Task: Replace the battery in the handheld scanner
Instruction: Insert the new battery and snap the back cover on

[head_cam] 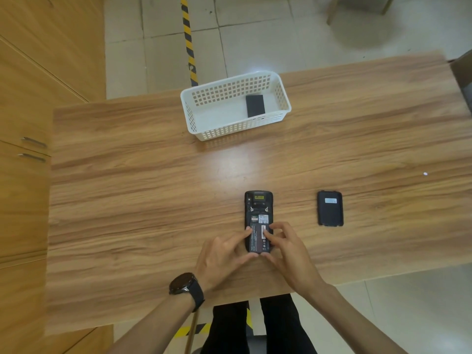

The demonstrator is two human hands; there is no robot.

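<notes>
The black handheld scanner point(258, 208) lies face down on the wooden table point(127, 200), its back cover off. A black battery point(257, 242) sits in its open bay. My left hand point(222, 259) and my right hand point(288, 251) both rest on the scanner's near end, fingertips pressing on the battery and thumbs at the bottom edge. The removed back cover point(330, 212) lies flat to the right of the scanner. Another black battery point(255, 106) lies inside a white basket point(204, 129) at the far side of the table.
Wooden cabinets point(38, 98) stand along the table's left side. Beyond the far edge is tiled floor with a yellow-black striped tape line point(188, 39). A small white speck point(425, 174) lies on the table at the right. My left wrist wears a black watch point(184, 284).
</notes>
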